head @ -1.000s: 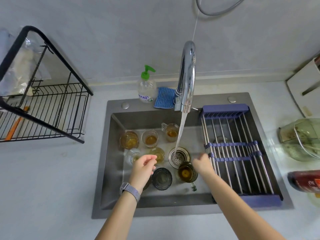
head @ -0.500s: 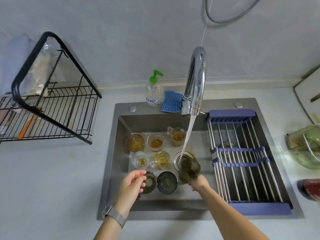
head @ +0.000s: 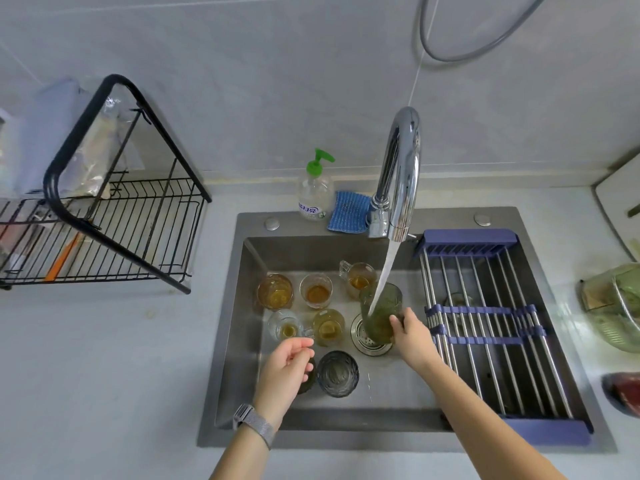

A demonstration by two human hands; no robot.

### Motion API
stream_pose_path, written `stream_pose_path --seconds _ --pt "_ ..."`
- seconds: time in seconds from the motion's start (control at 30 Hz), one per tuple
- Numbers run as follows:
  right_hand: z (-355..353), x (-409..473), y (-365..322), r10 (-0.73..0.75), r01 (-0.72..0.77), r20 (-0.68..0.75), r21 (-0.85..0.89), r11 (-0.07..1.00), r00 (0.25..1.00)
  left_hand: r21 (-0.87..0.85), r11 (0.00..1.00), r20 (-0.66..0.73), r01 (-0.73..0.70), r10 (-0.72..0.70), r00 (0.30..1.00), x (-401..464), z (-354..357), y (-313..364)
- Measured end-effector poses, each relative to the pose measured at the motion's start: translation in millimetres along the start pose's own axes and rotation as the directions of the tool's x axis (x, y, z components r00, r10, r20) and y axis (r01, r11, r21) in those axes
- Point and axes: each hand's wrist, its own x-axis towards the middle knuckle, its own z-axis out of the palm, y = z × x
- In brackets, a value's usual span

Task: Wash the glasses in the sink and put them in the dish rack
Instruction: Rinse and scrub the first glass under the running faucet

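Green glass [head: 380, 315], grasped by the right hand [head: 412, 336] under the faucet stream [head: 384, 275] above the sink's drain [head: 370, 336]; left hand [head: 289, 367] relaxed, empty; wet, one-handed grip risks slipping onto glasses below.

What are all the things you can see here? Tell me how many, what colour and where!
green glass: 1, green, held under the water stream
glasses on sink floor: at least 6, amber, clear and dark, left part of the sink
sink: 1, dark grey, centre
faucet: 1, chrome, behind the sink, running
drain strainer: 1, silver, sink floor
roll-up rack: 1, steel bars with blue ends, over the sink's right side
dish rack: 1, black wire, counter at left
soap bottle: 1, clear with green pump, sink's back edge
cloth: 1, blue, beside the soap
left hand: 1, holding nothing, over the sink
right hand: 1, grips the green glass
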Motion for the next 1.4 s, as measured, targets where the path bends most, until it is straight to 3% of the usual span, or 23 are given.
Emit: stream_pose_path --seconds 0.4,0.47,0.53,0.6,0.67,0.73,0.93,1.0,1.07,1.13,1.2,1.27,1.3,1.33,1.37,1.4 --pt "0.8 -8.5 0.1 -0.016 -0.008 0.081 0.29 0.957 0.997 -0.013 1.0 -0.011 0.009 -0.01 1.0 6.5 11.0 2.5" --pt "-0.3 -14.0 -3.6 0.004 -0.065 0.147 0.416 0.907 0.989 -0.005 1.0 -0.005 0.015 -0.015 1.0 8.6 14.2 2.4" --pt "-2.2 -17.9 -7.8 0.063 -0.188 0.213 0.644 0.742 0.975 0.0 1.0 0.004 0.022 -0.022 1.0 10.9 18.3 3.0" --pt "-3.6 -18.8 -5.9 0.161 -0.357 0.319 0.814 0.458 0.934 -0.001 1.0 0.01 0.027 -0.027 1.0 11.5 22.7 4.2" --pt "-2.2 -21.1 -0.5 0.221 -0.497 0.458 0.848 0.184 0.861 0.015 0.999 0.014 0.03 -0.031 0.999 11.8 25.8 4.7" --pt "2.1 -27.1 4.4 0.235 -0.567 0.55 0.824 0.002 0.801 0.043 0.999 0.016 0.027 -0.028 0.999 11.9 28.4 5.0" --pt "16.5 -42.5 4.4 0.164 -0.607 0.66 0.744 -0.279 0.734 0.089 0.993 0.062 0.074 -0.079 0.995 17.1 40.9 14.2" --pt "15.5 -44.5 2.8 0.099 -0.619 0.691 0.694 -0.367 0.716 0.028 0.986 0.156 0.167 -0.169 0.973 18.2 44.5 22.2" --pt "9.8 -45.7 0.1 0.044 -0.633 0.707 0.656 -0.411 0.705 -0.103 0.936 0.315 0.337 -0.29 0.904 17.8 47.5 28.6" --pt "1.2 -45.1 -7.4 0.074 -0.649 0.693 0.702 -0.295 0.717 -0.215 0.891 0.428 0.399 -0.282 0.859 18.3 49.8 31.7" --pt "-3.3 -42.4 -14.2 0.178 -0.576 0.558 0.814 0.072 0.811 -0.241 0.924 0.43 0.298 -0.174 0.886 20.7 51.7 31.6" --pt "-6.8 -40.6 -21.0 0.163 -0.26 0.204 0.811 0.524 0.965 -0.18 0.977 0.377 0.11 -0.035 0.925 23.5 53.3 31.8" --pt "-11.3 -41.4 -23.8 0.048 -0.041 0.011 0.712 0.701 0.999 -0.114 0.993 0.353 0.014 0.027 0.935 27.1 53.5 30.1" --pt "-18.2 -42.7 -28.0 -0.115 0.161 -0.116 0.583 0.796 0.987 -0.032 0.997 0.341 -0.072 0.079 0.937 29.7 52.8 28.8" --pt "-26.2 -42.9 -34.1 -0.268 0.301 -0.138 0.459 0.836 0.954 0.05 0.986 0.336 -0.157 0.131 0.933 32.2 51.8 27.9" --pt "-36.0 -43.3 -42.7 -0.377 0.374 -0.067 0.365 0.853 0.924 0.111 0.966 0.343 -0.233 0.182 0.921 35.5 50.3 26.1"
